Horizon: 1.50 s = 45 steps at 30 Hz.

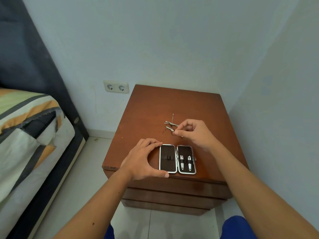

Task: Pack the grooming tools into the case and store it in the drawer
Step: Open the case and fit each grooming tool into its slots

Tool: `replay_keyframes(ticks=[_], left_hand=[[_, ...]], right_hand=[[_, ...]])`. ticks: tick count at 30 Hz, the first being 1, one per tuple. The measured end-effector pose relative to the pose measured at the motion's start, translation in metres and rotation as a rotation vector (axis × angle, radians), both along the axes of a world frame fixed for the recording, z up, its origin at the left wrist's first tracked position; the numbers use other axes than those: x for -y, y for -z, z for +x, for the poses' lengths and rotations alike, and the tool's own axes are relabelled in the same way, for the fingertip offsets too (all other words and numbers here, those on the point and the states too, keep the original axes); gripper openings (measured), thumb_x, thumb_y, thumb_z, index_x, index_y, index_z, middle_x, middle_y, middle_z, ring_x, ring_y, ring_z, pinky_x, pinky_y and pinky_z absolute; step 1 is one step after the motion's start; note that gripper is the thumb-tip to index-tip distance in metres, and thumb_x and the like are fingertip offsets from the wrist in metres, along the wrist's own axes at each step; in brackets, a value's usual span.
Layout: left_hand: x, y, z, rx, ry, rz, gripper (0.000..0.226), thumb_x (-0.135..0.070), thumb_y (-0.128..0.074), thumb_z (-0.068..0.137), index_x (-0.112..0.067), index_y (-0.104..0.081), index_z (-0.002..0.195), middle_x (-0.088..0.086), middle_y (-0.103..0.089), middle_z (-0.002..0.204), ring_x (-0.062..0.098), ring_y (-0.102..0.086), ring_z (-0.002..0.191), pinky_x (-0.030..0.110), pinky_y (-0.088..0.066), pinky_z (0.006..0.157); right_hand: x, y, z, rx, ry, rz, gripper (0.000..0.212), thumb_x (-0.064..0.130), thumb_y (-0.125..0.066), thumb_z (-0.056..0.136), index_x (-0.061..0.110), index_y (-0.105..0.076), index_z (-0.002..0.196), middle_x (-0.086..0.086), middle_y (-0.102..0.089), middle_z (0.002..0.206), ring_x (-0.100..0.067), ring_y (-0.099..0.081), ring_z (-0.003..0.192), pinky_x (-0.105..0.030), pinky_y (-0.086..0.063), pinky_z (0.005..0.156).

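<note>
Metal tools (170,125) lie pinched at right-hand fingers (177,132), beyond the open case (177,159).

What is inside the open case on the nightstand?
The case holds two nail clippers strapped into its right half. The left half shows only empty loops. Nothing covers the inside; the left hand rests at its outer edge.
</note>
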<state>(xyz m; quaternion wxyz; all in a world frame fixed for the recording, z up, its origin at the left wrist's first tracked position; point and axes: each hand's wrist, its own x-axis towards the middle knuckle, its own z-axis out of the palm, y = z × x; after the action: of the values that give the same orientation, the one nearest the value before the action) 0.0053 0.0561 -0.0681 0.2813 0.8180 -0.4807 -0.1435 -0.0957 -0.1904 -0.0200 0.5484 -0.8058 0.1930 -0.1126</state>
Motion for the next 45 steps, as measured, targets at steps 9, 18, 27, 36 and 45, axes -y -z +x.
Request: replay_keyframes(ticks=[9, 18, 27, 36, 45], left_hand=[[0.001, 0.001, 0.001, -0.028, 0.004, 0.006, 0.115, -0.094, -0.077, 0.055, -0.044, -0.042, 0.153, -0.039, -0.032, 0.138, -0.018, -0.027, 0.129, 0.024, -0.036, 0.109], [0.002, -0.002, 0.000, 0.000, 0.005, -0.002, 0.114, -0.091, -0.079, 0.057, -0.042, -0.044, 0.154, -0.047, -0.028, 0.131, -0.013, -0.028, 0.127, 0.023, -0.035, 0.108], [0.000, -0.003, -0.001, 0.006, 0.001, 0.001, 0.115, -0.091, -0.079, 0.057, -0.039, -0.046, 0.154, -0.036, -0.035, 0.139, -0.008, -0.031, 0.131, 0.030, -0.040, 0.112], [0.001, -0.002, -0.001, 0.005, 0.001, -0.003, 0.114, -0.089, -0.080, 0.056, -0.039, -0.046, 0.153, -0.034, -0.036, 0.141, -0.010, -0.030, 0.130, 0.027, -0.037, 0.112], [0.001, -0.002, -0.001, 0.004, -0.006, 0.001, 0.114, -0.089, -0.080, 0.056, -0.040, -0.046, 0.153, -0.037, -0.034, 0.138, -0.012, -0.029, 0.128, 0.025, -0.037, 0.108]], right_hand=[[0.010, -0.033, -0.012, 0.309, 0.125, 0.509, 0.029, 0.010, -0.079, 0.083, 0.002, -0.075, 0.110, -0.014, -0.077, 0.086, -0.027, -0.077, 0.077, -0.025, -0.061, 0.066], [0.033, -0.031, -0.026, 0.078, 0.113, 0.272, 0.032, 0.008, -0.085, 0.085, 0.007, -0.070, 0.112, -0.014, -0.080, 0.098, -0.013, -0.062, 0.068, -0.025, -0.048, 0.068], [0.017, -0.002, -0.031, -0.105, -0.010, 0.062, 0.023, 0.009, -0.082, 0.089, 0.008, -0.074, 0.111, -0.006, -0.077, 0.083, -0.013, -0.067, 0.071, -0.022, -0.056, 0.069], [0.015, 0.011, -0.030, -0.091, -0.004, 0.052, 0.021, 0.008, -0.080, 0.090, 0.007, -0.073, 0.110, -0.018, -0.077, 0.089, -0.015, -0.065, 0.074, -0.022, -0.055, 0.069], [0.017, 0.019, -0.032, -0.165, -0.086, -0.064, 0.020, 0.013, -0.082, 0.090, 0.022, -0.076, 0.107, 0.000, -0.074, 0.090, -0.008, -0.063, 0.079, -0.024, -0.053, 0.076]])
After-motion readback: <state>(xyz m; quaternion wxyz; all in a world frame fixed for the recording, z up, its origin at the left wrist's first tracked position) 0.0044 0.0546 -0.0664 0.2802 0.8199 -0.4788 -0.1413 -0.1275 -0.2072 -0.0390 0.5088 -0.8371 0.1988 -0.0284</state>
